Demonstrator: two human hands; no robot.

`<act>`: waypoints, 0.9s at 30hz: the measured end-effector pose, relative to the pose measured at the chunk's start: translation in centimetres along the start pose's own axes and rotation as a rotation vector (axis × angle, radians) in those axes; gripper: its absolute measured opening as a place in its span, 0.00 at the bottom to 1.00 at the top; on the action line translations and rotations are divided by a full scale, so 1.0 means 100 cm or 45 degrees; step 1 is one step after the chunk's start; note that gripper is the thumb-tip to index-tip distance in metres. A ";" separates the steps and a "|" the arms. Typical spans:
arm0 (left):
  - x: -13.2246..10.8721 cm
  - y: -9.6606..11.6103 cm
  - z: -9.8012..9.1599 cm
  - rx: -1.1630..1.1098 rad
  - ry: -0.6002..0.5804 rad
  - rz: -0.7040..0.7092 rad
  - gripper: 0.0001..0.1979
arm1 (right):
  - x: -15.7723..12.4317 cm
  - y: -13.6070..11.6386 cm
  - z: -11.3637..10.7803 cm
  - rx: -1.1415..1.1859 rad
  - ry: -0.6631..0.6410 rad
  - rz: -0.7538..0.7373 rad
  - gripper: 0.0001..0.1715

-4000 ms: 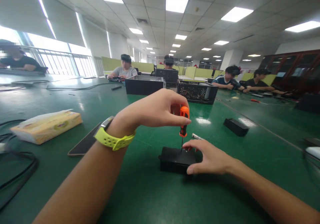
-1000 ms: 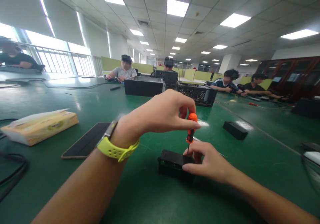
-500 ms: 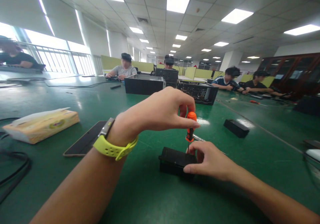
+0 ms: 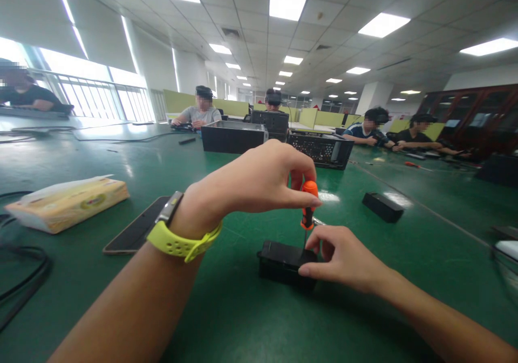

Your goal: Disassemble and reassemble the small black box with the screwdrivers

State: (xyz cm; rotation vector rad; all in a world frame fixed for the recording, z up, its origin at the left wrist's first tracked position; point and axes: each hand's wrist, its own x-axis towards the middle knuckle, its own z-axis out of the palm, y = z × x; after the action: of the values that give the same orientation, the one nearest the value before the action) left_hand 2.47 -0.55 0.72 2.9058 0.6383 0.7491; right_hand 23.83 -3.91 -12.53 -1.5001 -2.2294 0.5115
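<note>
My left hand (image 4: pixel 265 177), with a yellow-green wristband, is closed around the handle of an orange and black screwdriver (image 4: pixel 308 206). The screwdriver stands nearly upright, its shaft pointing down at the right end of a small black box (image 4: pixel 283 255) on the green table. Its tip is hidden behind the fingers of my right hand (image 4: pixel 340 258). That hand grips the right end of the box between thumb and fingers. A shiny metal rod (image 4: pixel 319 221) lies partly hidden behind the screwdriver.
A second black box (image 4: pixel 382 206) lies to the right. On the left are a phone (image 4: pixel 131 233), a tissue pack (image 4: pixel 68 204) and black cables (image 4: pixel 26 276). Black metal cases (image 4: pixel 232 139) stand ahead. Several people sit around the far table; another screwdriver (image 4: pixel 415 165) lies at the right.
Both hands keep their holds on the screwdriver and the box. My right hand has shifted very slightly, and the left wrist has moved a little to the left.
</note>
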 end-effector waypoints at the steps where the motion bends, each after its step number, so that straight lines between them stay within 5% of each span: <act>1: 0.000 0.000 0.000 -0.005 -0.001 0.006 0.09 | 0.000 0.000 0.000 0.011 0.000 0.003 0.19; 19: 0.000 -0.001 0.002 -0.028 -0.003 0.029 0.08 | 0.000 0.003 0.001 0.028 -0.051 0.109 0.25; 27: 0.002 0.000 0.005 0.004 -0.003 0.029 0.08 | 0.002 0.004 0.003 0.002 0.027 0.061 0.17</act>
State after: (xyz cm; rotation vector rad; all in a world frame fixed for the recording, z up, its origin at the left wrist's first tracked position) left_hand 2.82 -0.45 0.39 2.9208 0.6078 0.7477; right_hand 23.89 -3.66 -12.98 -1.5543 -2.1814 0.5096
